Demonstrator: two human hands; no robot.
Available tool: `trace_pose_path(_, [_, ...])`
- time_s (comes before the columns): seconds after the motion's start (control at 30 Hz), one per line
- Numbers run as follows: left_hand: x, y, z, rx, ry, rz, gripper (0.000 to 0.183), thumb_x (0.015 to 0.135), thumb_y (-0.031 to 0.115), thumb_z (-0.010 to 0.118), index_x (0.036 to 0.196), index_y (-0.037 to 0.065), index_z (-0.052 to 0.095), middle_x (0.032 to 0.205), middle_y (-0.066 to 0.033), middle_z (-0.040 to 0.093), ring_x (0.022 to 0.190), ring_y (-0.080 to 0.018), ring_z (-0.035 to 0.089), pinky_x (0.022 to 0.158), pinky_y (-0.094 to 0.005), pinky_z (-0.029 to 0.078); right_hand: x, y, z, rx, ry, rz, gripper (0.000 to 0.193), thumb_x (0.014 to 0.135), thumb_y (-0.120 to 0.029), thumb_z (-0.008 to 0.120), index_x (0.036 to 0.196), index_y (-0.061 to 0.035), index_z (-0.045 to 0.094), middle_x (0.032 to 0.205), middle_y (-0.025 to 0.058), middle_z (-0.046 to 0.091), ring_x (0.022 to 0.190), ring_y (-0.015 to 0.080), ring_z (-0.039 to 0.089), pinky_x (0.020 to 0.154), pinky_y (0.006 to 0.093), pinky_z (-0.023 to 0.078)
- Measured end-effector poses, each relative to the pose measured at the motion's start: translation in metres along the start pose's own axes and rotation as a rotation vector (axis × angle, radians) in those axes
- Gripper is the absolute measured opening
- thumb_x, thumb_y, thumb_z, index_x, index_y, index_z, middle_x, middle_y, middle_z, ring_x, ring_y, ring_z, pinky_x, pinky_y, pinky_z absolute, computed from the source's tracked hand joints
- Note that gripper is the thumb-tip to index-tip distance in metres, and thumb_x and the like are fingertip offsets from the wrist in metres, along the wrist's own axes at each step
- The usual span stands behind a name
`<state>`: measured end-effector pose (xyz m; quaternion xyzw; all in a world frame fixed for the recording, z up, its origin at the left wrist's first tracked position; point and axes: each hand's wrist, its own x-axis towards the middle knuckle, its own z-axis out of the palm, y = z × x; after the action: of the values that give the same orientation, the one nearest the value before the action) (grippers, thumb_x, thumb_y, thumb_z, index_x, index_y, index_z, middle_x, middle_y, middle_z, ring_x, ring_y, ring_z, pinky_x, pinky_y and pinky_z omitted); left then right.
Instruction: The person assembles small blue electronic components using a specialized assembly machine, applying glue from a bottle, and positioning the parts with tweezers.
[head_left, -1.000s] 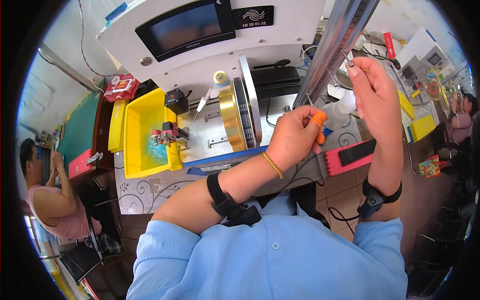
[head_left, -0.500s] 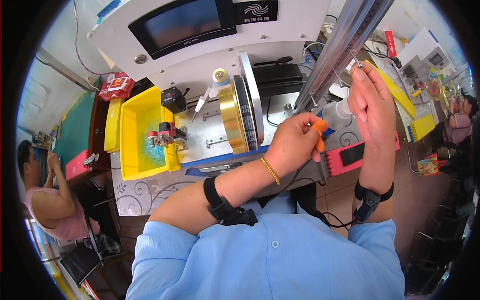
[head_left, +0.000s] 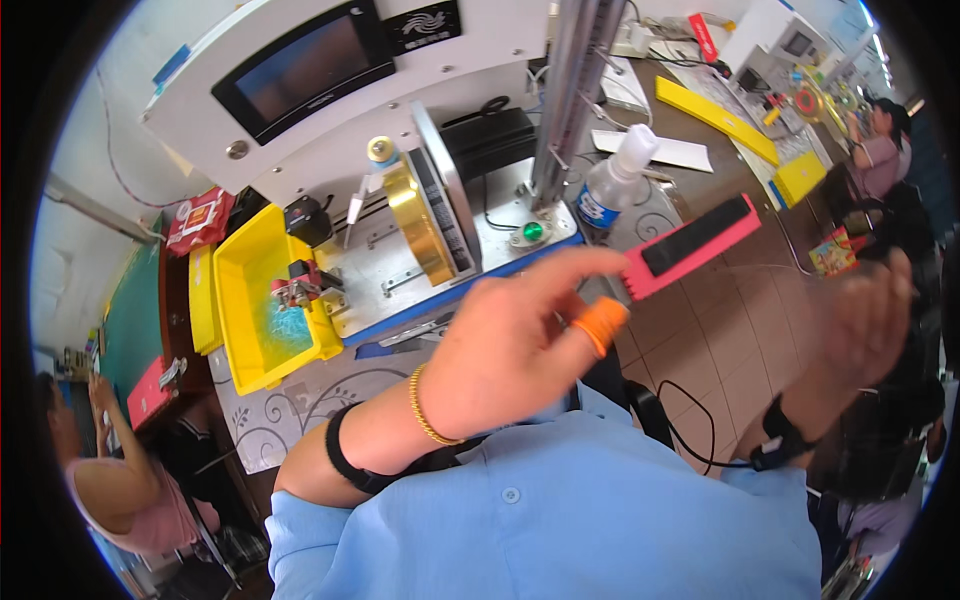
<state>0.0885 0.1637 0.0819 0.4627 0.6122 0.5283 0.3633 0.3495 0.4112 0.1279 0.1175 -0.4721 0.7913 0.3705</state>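
My left hand [head_left: 510, 345] is raised in front of the machine, back upward, with a gold bracelet at the wrist. Its index finger reaches out to the right, apart from the thumb, which wears an orange finger cover [head_left: 600, 326]. I make out nothing held in it. A faint thin line runs rightward from near its fingers; what it is I cannot tell. Far out to the right, over the floor, my right hand [head_left: 865, 315] is smeared by motion, so its fingers do not read clearly. Beyond the left hand stands the machine's gold drum [head_left: 418, 225] with a black belt-like band beside it.
A clear bottle [head_left: 610, 190] stands right of the metal post [head_left: 565, 110]. The pink holder [head_left: 720, 225] with a black phone-like slab juts out at the table's right. Left lies a yellow bin [head_left: 240, 345] with bluish strands inside. People sit at far left and far right.
My right hand has left the post and swung down and out to the right. My left hand has drawn back toward me and its thumb and index finger have parted. The view has shifted right.
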Motion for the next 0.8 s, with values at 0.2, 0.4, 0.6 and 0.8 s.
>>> trace_pose_path(0.2, [0.03,-0.035,0.015,0.225,0.08,0.092,0.035,0.092,0.007,0.056,0.126,0.005,0.054,0.091,-0.0067,0.067,0.079,-0.0125,0.063,0.072,-0.0262,0.052,-0.078,-0.084,0.004,-1.359,0.354,-0.5,0.012,0.096,-0.005,0.047,0.104,0.0041,0.049,0.066,0.0019,0.043,0.05,0.0065,0.037,0.044,0.0209,0.029])
trace_pose_path(0.4, [0.071,-0.096,0.066,0.684,-0.017,0.289,0.042,0.081,0.017,0.069,0.118,0.003,0.056,0.125,-0.0162,0.056,0.115,-0.0335,0.053,0.099,-0.0405,0.043,-0.065,0.079,-0.054,-1.749,0.524,0.207,0.015,0.093,-0.02,0.061,0.094,-0.0056,0.06,0.07,0.0018,0.055,0.063,0.0083,0.05,0.057,0.0254,0.041])
trace_pose_path(0.6, [0.088,-0.124,0.087,0.833,-0.061,0.332,0.039,0.078,0.019,0.072,0.11,0.001,0.058,0.121,-0.0169,0.056,0.113,-0.0331,0.054,0.096,-0.0395,0.045,-0.087,0.159,-0.145,-1.448,0.675,0.389,0.016,0.092,-0.019,0.059,0.092,-0.003,0.058,0.065,0.0074,0.061,0.055,0.0153,0.056,0.055,0.0314,0.045])
trace_pose_path(0.8, [0.093,-0.126,0.089,0.855,-0.078,0.31,0.036,0.075,0.018,0.072,0.105,0.002,0.058,0.118,-0.0158,0.056,0.108,-0.0319,0.056,0.092,-0.0391,0.046,-0.078,0.164,-0.155,-1.556,0.629,0.365,0.015,0.091,-0.016,0.059,0.089,-0.002,0.055,0.063,0.0095,0.059,0.055,0.0204,0.057,0.055,0.0345,0.045])
